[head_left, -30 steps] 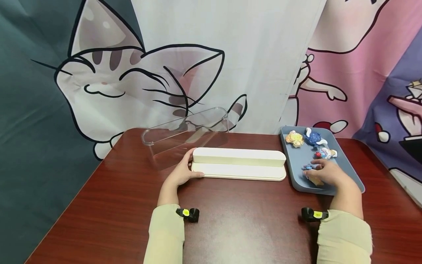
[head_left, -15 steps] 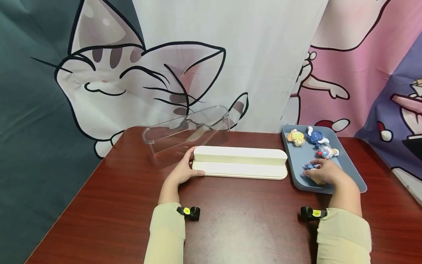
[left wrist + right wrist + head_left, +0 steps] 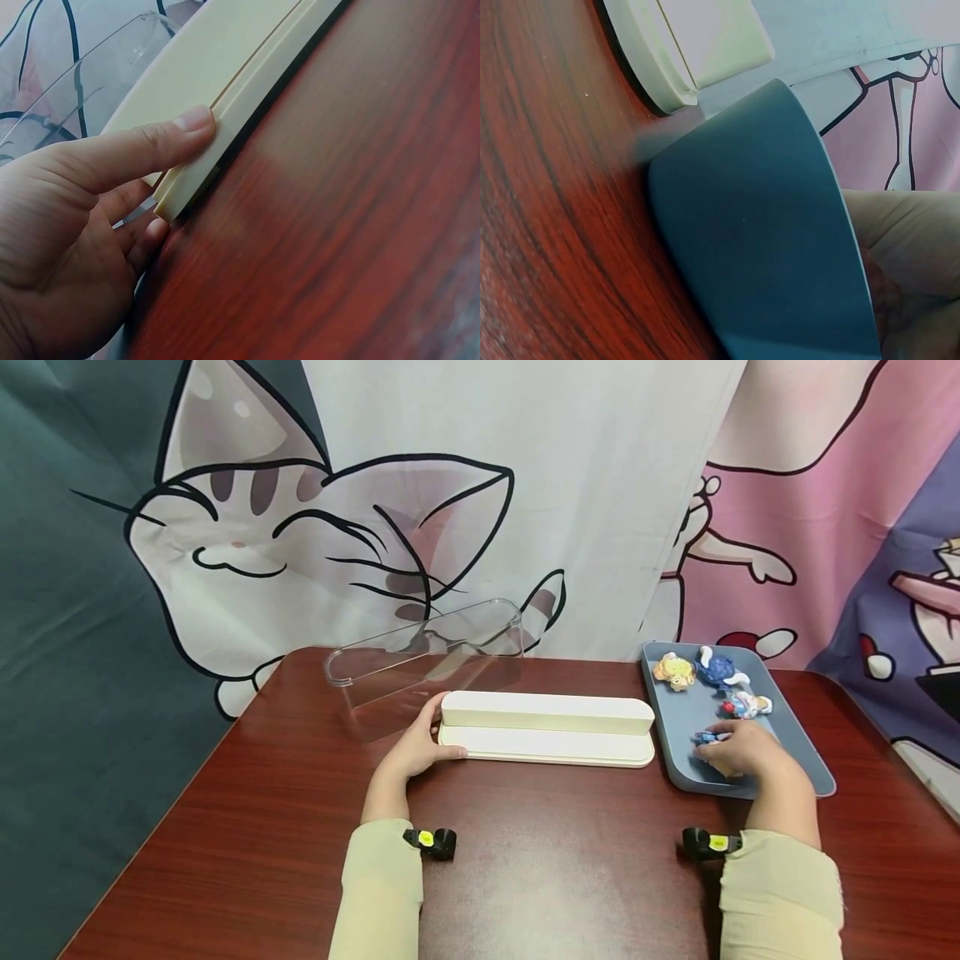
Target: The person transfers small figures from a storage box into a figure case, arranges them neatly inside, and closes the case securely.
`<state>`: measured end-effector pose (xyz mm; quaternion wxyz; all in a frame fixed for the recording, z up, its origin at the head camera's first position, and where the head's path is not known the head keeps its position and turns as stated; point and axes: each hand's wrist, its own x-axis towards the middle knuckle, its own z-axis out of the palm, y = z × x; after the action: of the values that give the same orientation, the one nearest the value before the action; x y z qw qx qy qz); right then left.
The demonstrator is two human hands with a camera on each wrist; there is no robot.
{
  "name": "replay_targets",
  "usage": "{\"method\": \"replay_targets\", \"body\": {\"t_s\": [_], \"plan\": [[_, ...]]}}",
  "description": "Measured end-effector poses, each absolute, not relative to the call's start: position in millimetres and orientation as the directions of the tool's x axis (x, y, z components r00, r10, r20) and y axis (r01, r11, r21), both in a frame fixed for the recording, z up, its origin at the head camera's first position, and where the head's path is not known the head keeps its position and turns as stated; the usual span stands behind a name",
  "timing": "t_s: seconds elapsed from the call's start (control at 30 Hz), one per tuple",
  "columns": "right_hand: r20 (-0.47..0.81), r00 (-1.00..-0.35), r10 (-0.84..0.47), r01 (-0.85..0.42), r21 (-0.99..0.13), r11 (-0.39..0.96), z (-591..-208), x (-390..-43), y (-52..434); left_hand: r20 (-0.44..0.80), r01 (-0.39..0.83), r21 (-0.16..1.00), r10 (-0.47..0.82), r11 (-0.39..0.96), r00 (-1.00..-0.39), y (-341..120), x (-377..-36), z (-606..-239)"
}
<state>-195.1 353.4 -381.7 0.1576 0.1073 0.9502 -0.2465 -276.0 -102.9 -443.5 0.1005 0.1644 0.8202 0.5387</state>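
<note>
A cream two-step stand point(image 3: 547, 727) lies across the middle of the red-brown table point(image 3: 562, 877). My left hand point(image 3: 435, 735) grips its left end. In the left wrist view the thumb point(image 3: 150, 142) presses on the stand point(image 3: 225, 67) while the fingers curl under its edge. My right hand point(image 3: 738, 752) lies in the blue tray point(image 3: 798, 739) at the right, fingers curled over a small blue and tan figure point(image 3: 703, 737) that is mostly hidden. The right wrist view shows the tray point(image 3: 765, 225), the stand's right end point(image 3: 705, 37) and only the edge of that hand point(image 3: 907, 232).
Farther back in the tray lie a yellow figure point(image 3: 672, 672), a dark blue one point(image 3: 716, 670) and a white and red one point(image 3: 742, 704). A clear plastic cover point(image 3: 427, 656) lies behind the stand's left end. Cartoon curtains hang close behind the table.
My right hand has shifted slightly farther into the tray, still over the small figure. The left hand and the stand have stayed put.
</note>
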Motion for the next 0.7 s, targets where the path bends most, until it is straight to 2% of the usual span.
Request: {"method": "replay_targets", "body": {"t_s": [0.27, 0.7], "plan": [[-0.289, -0.949, 0.124, 0.252, -0.466, 0.848, -382.7, -192.6, 356.0, 0.019, 0.167, 0.920, 0.385, 0.354, -0.923, -103.2, -276.4, -444.6], [-0.091, -0.987, 0.130, 0.158, -0.631, 0.760, -380.6, -190.6, 355.5, 0.019, 0.165, 0.922, 0.385, 0.350, -0.923, -102.4, -275.5, -443.2]]}}
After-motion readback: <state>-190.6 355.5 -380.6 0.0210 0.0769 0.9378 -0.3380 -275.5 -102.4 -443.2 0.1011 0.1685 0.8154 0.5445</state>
